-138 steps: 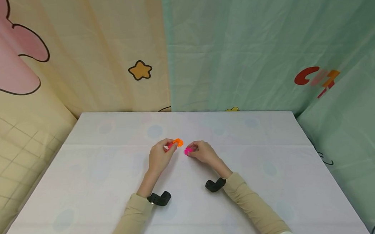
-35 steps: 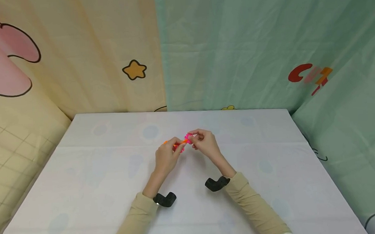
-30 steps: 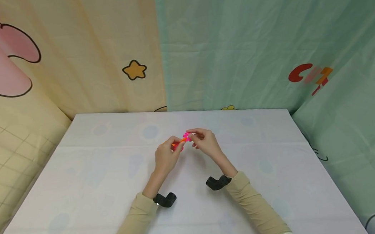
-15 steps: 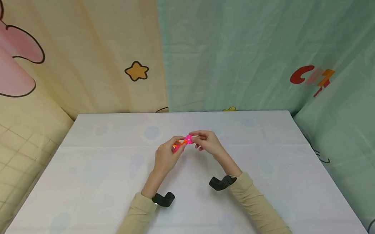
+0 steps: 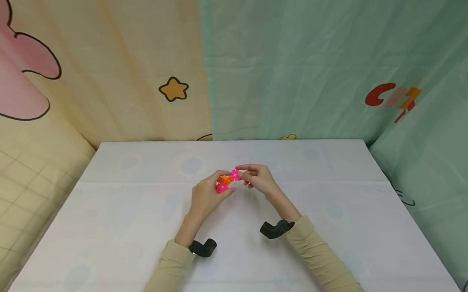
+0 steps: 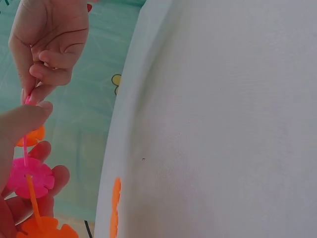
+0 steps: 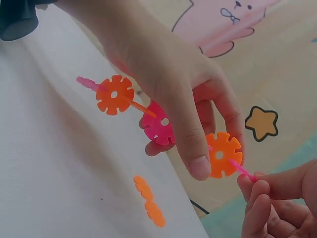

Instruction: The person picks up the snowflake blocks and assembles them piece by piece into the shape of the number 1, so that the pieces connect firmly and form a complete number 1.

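In the head view my left hand (image 5: 205, 196) holds a linked string of notched plastic snowflake discs, orange (image 5: 226, 179) and pink (image 5: 222, 187) by turns. It hovers over the far half of the table, beside my right hand (image 5: 260, 180). That right hand pinches a pink snowflake disc (image 5: 235, 175) between thumb and fingertip. Edge-on in the right wrist view, this pink disc (image 7: 242, 171) meets an orange disc (image 7: 225, 156) by the left thumb (image 7: 198, 161). Beyond the left hand the string continues with another orange disc (image 7: 114, 106); left fingers partly cover a pink disc (image 7: 161, 130).
A pale spotted cloth covers the table (image 5: 241, 261). Yellow (image 5: 125, 81) and green (image 5: 314, 69) printed curtains hang around its back and sides. Against the tabletop in the right wrist view shows a scalloped orange strip (image 7: 143, 189). Each wrist wears a black camera (image 5: 202, 248).
Several seconds ago the right hand's pink disc was apart from the left hand's pieces; now it meets the string. In the last half second the left thumb has moved down, uncovering another pink disc.
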`<state>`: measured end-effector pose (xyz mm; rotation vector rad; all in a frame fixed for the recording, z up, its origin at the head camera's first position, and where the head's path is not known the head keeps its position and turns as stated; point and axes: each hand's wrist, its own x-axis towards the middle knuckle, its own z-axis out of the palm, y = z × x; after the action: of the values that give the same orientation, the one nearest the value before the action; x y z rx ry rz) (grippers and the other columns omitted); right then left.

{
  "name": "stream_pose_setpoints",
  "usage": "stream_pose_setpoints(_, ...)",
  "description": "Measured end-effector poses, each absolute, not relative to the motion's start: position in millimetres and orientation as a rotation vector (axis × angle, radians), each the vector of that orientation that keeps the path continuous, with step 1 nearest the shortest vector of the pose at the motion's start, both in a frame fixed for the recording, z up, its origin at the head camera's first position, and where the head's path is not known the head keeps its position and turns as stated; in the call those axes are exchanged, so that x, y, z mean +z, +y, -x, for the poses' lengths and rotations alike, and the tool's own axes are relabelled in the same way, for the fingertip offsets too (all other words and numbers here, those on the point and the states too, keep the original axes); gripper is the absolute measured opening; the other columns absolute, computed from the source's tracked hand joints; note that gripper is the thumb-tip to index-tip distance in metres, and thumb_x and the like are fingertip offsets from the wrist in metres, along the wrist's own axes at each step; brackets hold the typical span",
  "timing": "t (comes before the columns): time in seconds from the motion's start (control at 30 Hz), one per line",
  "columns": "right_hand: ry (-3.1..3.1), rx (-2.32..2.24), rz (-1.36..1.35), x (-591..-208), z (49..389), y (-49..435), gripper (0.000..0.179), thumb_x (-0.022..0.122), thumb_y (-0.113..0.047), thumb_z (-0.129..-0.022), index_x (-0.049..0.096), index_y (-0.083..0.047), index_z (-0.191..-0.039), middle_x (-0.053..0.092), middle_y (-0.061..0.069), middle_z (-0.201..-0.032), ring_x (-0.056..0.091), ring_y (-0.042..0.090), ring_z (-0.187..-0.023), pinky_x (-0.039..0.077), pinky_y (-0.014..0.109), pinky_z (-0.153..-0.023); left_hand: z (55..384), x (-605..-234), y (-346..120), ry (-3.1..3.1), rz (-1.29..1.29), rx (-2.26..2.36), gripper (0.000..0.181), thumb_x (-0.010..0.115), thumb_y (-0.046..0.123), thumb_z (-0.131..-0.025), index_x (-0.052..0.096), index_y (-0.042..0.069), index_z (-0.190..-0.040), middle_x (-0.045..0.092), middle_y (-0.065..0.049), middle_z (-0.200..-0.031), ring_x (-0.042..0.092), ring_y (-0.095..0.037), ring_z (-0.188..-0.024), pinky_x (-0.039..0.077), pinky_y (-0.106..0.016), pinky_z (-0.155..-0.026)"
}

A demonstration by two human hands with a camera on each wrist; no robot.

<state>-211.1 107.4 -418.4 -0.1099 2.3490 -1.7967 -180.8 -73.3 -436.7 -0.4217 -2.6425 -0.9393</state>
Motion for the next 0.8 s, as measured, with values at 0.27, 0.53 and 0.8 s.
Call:
stream_pose_setpoints(0.27, 2.328, -1.837, 0.076, -419.5, 212.4, 102.2, 0.027, 0.064, -0.013, -0.091, 0.068, -0.004, -0.116, 0.065, 0.028, -0.095, 0.056, 0.028, -0.067, 0.047, 0.019, -0.06, 180.2, -438.4, -71.7, -2.593, 0.344, -0.936, 0.035, 0.076, 0.023, -0.081, 0.067, 0.015, -0.114, 0.071, -0.008, -0.106, 0.068, -0.023, -0.088, 0.057, -0.036, -0.068)
stream_pose_setpoints(0.53, 2.341, -1.805, 0.099, -420.9, 214.9, 98.8, 0.028, 0.064, -0.016, -0.091, 0.067, -0.004, -0.116, 0.065, 0.028, -0.103, 0.058, 0.041, -0.079, 0.048, 0.018, -0.06, 181.4, -443.6, -73.1, -2.565, 0.27, -0.947, 0.031, 0.076, 0.018, -0.081, 0.068, 0.012, -0.11, 0.071, -0.008, -0.104, 0.068, -0.023, -0.083, 0.057, -0.037, -0.068)
stream_pose_setpoints(0.8, 2.369, -1.787, 0.084, -420.3, 223.9, 101.4, 0.029, 0.064, -0.015, -0.091, 0.066, -0.004, -0.118, 0.064, 0.026, -0.104, 0.058, 0.043, -0.081, 0.049, 0.017, -0.06, 183.3, -447.0, -82.5, -2.568, 0.212, -0.966, 0.029, 0.076, 0.022, -0.082, 0.068, 0.012, -0.108, 0.072, -0.009, -0.097, 0.066, -0.022, -0.078, 0.056, -0.034, -0.066)
